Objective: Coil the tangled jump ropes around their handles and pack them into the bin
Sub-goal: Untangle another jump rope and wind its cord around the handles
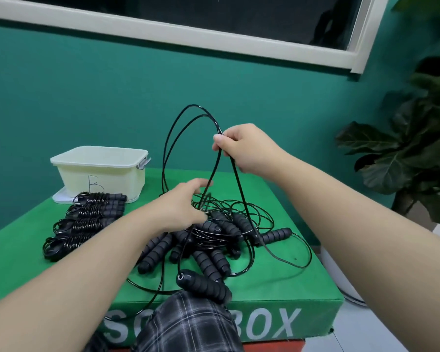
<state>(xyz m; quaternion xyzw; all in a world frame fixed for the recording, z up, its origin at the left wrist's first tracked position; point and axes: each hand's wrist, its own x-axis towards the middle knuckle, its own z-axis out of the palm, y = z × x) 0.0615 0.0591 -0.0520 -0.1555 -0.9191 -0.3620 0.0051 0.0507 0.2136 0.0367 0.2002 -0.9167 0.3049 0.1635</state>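
Both forearms bare to the frame edges; no sleeves, watch, rings or gloves visible on left hand (pixel 181 207) or right hand (pixel 247 148). Fingernails short, unpainted. Below the fingers, at bottom centre: knee in plaid fabric (pixel 188 326), dark grey with pale crossing lines.
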